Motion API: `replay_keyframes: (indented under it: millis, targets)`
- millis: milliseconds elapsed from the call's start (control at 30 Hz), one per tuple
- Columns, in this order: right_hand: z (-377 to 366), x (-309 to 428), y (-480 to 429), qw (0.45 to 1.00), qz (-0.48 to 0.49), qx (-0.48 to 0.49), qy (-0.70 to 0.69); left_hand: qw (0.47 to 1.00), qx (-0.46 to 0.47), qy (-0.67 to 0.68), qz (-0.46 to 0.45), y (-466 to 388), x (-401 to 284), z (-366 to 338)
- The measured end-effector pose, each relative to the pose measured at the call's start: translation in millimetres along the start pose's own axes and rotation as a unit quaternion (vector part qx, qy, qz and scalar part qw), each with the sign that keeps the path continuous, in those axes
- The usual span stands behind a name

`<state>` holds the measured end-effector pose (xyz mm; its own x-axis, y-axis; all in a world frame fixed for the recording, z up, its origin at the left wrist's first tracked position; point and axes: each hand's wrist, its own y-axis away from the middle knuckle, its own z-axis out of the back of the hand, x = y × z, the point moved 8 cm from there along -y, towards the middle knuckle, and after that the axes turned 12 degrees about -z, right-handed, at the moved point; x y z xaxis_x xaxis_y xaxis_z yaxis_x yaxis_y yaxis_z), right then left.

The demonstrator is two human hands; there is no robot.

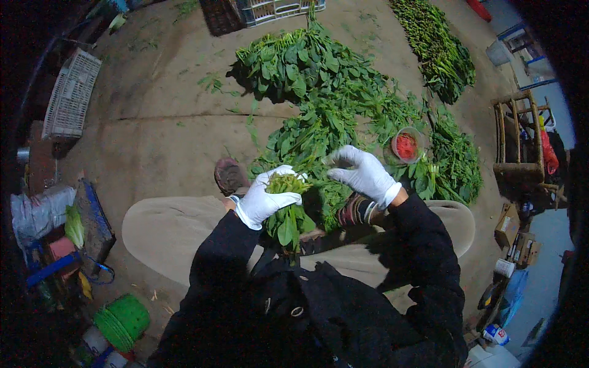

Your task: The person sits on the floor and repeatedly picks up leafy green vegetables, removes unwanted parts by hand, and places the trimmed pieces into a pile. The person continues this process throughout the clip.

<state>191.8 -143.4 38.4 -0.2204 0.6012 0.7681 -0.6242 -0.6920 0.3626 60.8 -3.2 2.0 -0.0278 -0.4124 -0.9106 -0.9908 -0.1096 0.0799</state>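
My left hand [267,198], in a white glove, is closed around a bunch of leafy greens [287,225]. The bunch's cut stem ends face up between thumb and fingers, and its leaves hang down below the hand. My right hand [361,175], also gloved in white, is raised to the right of the bunch with thumb and fingers apart; no object shows between them. Under and beyond both hands lie loose greens [322,129] on the floor. A clear round tub with red contents [407,146] stands right of my right hand.
A pile of bundled greens [299,64] lies ahead, with a plastic crate [276,9] behind it. A long row of bundles [437,46] runs at upper right. A white crate [73,94] stands left, a green basket [122,322] lower left, a wooden chair [519,138] right.
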Motion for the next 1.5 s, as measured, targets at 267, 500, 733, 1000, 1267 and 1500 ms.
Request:
replay_keyframes:
  millis: [267,500,733,1000,1267,1500]
  targets:
    - [22.1,35.3,-3.9,0.983,-0.016,-0.002,-0.183,0.994,-0.054,0.088,-0.045,-9.9,-11.8,-14.3]
    - [-17.5,36.3,9.0,0.991,0.015,0.017,-0.132,0.985,-0.111,0.003,-0.130,-12.2,-16.3,-8.9]
    - [-19.2,34.9,2.9,0.990,0.036,-0.032,-0.129,0.981,-0.123,-0.067,-0.131,-9.9,-10.5,-8.7]
    - [-28.7,32.7,1.4,0.986,0.109,-0.060,-0.115,0.970,-0.167,-0.092,-0.152,-8.9,-8.5,-11.2]
    - [-32.7,23.5,-2.9,0.990,0.039,-0.040,-0.126,0.975,-0.178,0.007,-0.129,-12.2,10.3,-5.7]
    - [-39.0,2.5,-12.4,0.953,-0.085,0.081,-0.278,0.977,-0.172,0.000,-0.125,-14.2,10.0,-3.8]
